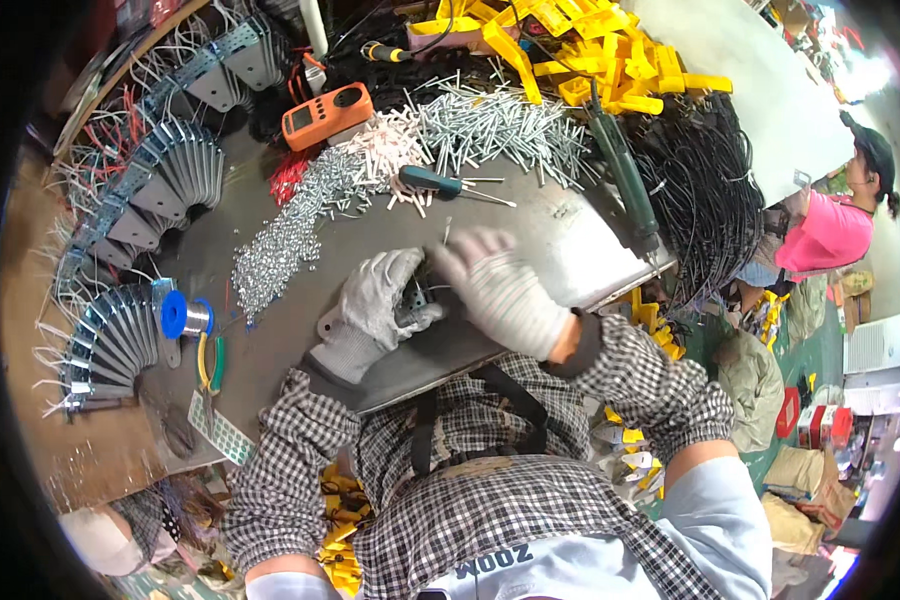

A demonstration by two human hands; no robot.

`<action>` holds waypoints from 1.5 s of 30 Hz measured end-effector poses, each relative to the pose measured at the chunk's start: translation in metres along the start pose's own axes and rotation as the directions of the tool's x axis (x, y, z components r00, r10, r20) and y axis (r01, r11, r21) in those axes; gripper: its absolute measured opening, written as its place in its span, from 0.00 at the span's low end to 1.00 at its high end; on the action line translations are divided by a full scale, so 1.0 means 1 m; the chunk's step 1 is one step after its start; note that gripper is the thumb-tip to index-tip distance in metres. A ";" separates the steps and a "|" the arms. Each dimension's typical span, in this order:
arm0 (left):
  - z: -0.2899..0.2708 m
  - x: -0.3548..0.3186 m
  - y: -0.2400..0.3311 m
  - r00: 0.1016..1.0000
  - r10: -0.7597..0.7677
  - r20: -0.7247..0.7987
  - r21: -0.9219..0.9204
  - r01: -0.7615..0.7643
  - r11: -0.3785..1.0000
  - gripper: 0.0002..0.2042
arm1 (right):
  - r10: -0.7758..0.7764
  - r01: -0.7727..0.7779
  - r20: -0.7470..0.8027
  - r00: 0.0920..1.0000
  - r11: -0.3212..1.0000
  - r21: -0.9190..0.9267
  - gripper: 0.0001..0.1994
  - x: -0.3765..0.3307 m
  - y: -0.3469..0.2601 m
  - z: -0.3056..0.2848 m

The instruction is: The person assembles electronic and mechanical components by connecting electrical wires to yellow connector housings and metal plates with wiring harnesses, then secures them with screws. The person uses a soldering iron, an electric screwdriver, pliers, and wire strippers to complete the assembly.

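My left hand, in a grey knitted glove, is curled round a grey metal part near the table's front edge. A rounded end of the metal part shows beside the glove; the rest is mostly hidden under the fingers. Just to the right hovers my right hand in a pale striped glove. Its fingertips are smeared by motion, so I cannot make out whether they hold anything. Beyond both hands lies a dark green screwdriver, its thin shaft pointing right.
Small metal fasteners, pale sleeves and long screws lie heaped behind. An orange meter, solder spool, pliers, bracket rows, green power screwdriver, black cables, yellow parts surround them. A person sits right.
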State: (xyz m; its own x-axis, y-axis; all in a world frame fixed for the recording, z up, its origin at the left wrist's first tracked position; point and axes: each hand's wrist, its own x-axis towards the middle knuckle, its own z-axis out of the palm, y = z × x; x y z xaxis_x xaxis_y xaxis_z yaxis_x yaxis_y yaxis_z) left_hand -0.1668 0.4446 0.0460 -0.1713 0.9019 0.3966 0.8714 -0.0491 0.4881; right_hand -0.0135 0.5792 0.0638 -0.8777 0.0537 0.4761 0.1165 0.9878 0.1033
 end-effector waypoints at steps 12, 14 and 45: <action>-0.014 0.008 -0.004 0.985 0.088 -0.150 0.102 -0.073 0.992 0.34 | 0.594 -0.558 0.329 0.734 0.804 -0.205 0.08 -0.008 0.183 0.024; -0.027 0.011 -0.005 0.991 0.002 -0.135 0.052 0.005 0.999 0.33 | 0.478 -0.457 0.273 0.835 0.878 -0.141 0.08 -0.006 0.180 0.011; 0.094 0.338 -0.104 0.989 0.140 -0.056 0.708 -0.060 0.704 0.10 | 0.722 -0.767 0.441 0.533 0.633 -0.108 0.11 -0.031 0.166 0.012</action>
State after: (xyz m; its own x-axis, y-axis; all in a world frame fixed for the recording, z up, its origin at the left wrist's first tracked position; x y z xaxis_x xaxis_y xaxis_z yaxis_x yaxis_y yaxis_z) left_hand -0.2724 0.7946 0.0564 -0.0727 0.8608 0.5037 0.9490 0.2150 -0.2305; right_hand 0.0271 0.7432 0.0559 -0.5891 0.8060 -0.0571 0.7970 0.5680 -0.2051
